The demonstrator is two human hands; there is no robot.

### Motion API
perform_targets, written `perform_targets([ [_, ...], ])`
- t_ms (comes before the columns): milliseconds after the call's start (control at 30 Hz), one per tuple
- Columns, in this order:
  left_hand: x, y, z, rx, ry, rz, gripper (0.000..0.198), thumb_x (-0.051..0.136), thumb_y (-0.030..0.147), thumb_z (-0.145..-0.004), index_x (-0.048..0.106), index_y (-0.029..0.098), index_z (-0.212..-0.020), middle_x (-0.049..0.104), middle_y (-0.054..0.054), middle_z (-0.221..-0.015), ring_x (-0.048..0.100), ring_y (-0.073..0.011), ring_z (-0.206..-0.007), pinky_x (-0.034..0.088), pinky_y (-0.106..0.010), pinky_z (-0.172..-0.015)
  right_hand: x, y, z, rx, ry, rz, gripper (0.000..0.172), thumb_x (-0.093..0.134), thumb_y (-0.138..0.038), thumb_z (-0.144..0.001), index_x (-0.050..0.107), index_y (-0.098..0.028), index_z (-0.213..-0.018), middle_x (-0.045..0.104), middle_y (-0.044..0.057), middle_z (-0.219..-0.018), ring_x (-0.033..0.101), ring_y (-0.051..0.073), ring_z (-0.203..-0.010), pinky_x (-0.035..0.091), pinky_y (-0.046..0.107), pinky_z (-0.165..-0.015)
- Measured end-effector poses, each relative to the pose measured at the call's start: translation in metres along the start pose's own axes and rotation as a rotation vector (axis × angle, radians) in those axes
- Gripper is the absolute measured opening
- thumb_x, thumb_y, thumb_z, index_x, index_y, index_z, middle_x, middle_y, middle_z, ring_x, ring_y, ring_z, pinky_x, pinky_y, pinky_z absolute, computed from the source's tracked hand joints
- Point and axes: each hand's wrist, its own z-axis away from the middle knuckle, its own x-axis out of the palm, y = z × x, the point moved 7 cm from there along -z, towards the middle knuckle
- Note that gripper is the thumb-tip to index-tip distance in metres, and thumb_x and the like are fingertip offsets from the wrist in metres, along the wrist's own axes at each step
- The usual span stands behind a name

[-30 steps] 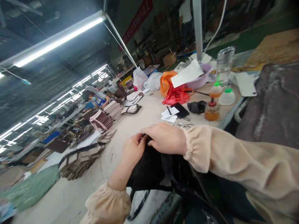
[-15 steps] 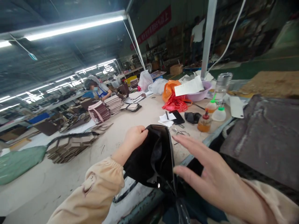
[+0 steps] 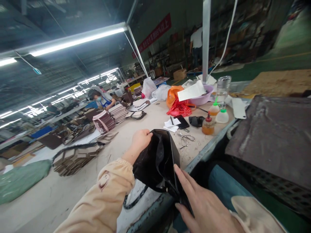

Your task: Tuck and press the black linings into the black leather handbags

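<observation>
Indoors, black bag [image 3: 149, 166], cluttered pale worktable [image 3: 89, 191], tube light [image 3: 77, 41] overhead

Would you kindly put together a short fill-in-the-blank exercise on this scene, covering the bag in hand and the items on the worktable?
The left hand grips the edge of an open bag coloured ____.
The nearest small bottle has a cap coloured ____.
Behind it, the small bottles with green tops number ____.
Against the red plastic bag lies another, coloured ____.

Missing words: black; red; two; orange.
</observation>
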Motion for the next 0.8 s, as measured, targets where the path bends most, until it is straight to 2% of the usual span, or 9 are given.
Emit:
perform_targets([
  [100, 0.000, -0.002, 0.000, -0.035, 0.001, 0.040, 0.029, 0.050, 0.034, -0.077, 0.053, 0.019, -0.053, 0.046, 0.001, -0.051, 0.044, -0.0145, -0.057, 0.025, -0.027, -0.055, 0.005, 0.003, -0.002, 0.028, -0.036, -0.022, 0.088, 0.045, -0.014, -0.074, -0.004, -0.017, -0.147, 0.050, 0.012, -0.134, 0.064, 0.025, -0.096, 0.056, 0.037, -0.079],
  [200, -0.001, -0.011, 0.006, -0.069, -0.066, 0.123, 0.037, 0.048, 0.047, -0.078, 0.057, 0.017, -0.059, 0.051, -0.001, -0.053, 0.046, -0.0142, -0.057, 0.030, -0.025, -0.054, 0.004, 0.007, -0.006, 0.022, -0.048, -0.023, 0.087, 0.041, -0.009, -0.073, -0.003, -0.018, -0.147, 0.053, 0.011, -0.130, 0.065, 0.024, -0.095, 0.056, 0.038, -0.081],
  [333, -0.010, -0.039, 0.029, -0.168, -0.193, 0.348, 0.076, 0.017, 0.069, -0.081, 0.063, 0.010, -0.096, 0.064, -0.007, -0.073, 0.056, -0.0139, -0.061, 0.041, -0.024, -0.058, -0.005, 0.018, -0.010, 0.026, -0.046, -0.019, 0.086, 0.042, -0.008, -0.072, 0.000, -0.018, -0.147, 0.054, 0.012, -0.129, 0.066, 0.024, -0.092, 0.056, 0.037, -0.080],
  [367, -0.012, -0.047, 0.038, -0.216, -0.224, 0.470, 0.083, 0.013, 0.072, -0.079, 0.060, 0.009, -0.104, 0.065, -0.009, -0.080, 0.058, -0.0141, -0.064, 0.043, -0.024, -0.061, -0.006, 0.021, -0.010, 0.034, -0.052, -0.021, 0.086, 0.042, -0.008, -0.072, 0.001, -0.018, -0.147, 0.055, 0.011, -0.128, 0.066, 0.024, -0.091, 0.056, 0.037, -0.080],
  [433, -0.017, -0.062, 0.058, -0.306, -0.259, 0.603, 0.087, 0.015, 0.075, -0.076, 0.059, 0.007, -0.108, 0.066, -0.012, -0.086, 0.060, -0.0153, -0.068, 0.045, -0.025, -0.065, -0.007, 0.027, -0.011, 0.048, -0.056, -0.024, 0.086, 0.042, -0.009, -0.073, 0.002, -0.019, -0.148, 0.056, 0.010, -0.128, 0.066, 0.024, -0.091, 0.056, 0.037, -0.080],
  [500, -0.024, -0.069, 0.078, -0.301, -0.259, 0.495, 0.079, 0.022, 0.073, -0.078, 0.062, 0.009, -0.101, 0.066, -0.011, -0.084, 0.060, -0.0162, -0.070, 0.044, -0.025, -0.066, -0.007, 0.032, -0.010, 0.067, -0.044, -0.019, 0.085, 0.043, -0.010, -0.073, 0.003, -0.020, -0.148, 0.056, 0.010, -0.128, 0.066, 0.025, -0.093, 0.056, 0.038, -0.079],
  [600, -0.030, -0.054, 0.100, -0.047, -0.221, 0.114, 0.051, 0.038, 0.060, -0.081, 0.065, 0.016, -0.079, 0.061, -0.002, -0.067, 0.053, -0.0141, -0.064, 0.036, -0.023, -0.061, -0.006, 0.037, -0.010, 0.079, -0.038, -0.015, 0.084, 0.044, -0.012, -0.073, 0.004, -0.020, -0.147, 0.055, 0.010, -0.129, 0.065, 0.025, -0.097, 0.056, 0.037, -0.079],
  [667, -0.030, -0.042, 0.110, 0.064, -0.160, -0.069, 0.043, 0.040, 0.052, -0.084, 0.058, 0.018, -0.065, 0.050, 0.002, -0.056, 0.045, -0.0118, -0.056, 0.029, -0.023, -0.056, -0.005, 0.039, -0.009, 0.082, -0.049, -0.018, 0.084, 0.043, -0.012, -0.073, 0.004, -0.020, -0.147, 0.054, 0.010, -0.130, 0.064, 0.024, -0.100, 0.055, 0.037, -0.081],
  [800, -0.027, -0.032, 0.111, 0.081, -0.029, -0.165, 0.039, 0.037, 0.041, -0.086, 0.047, 0.018, -0.055, 0.040, 0.003, -0.051, 0.039, -0.0107, -0.052, 0.025, -0.024, -0.054, -0.005, 0.042, -0.008, 0.100, -0.043, -0.006, 0.084, 0.044, -0.012, -0.074, 0.005, -0.019, -0.147, 0.056, 0.009, -0.128, 0.064, 0.025, -0.099, 0.055, 0.038, -0.082],
])
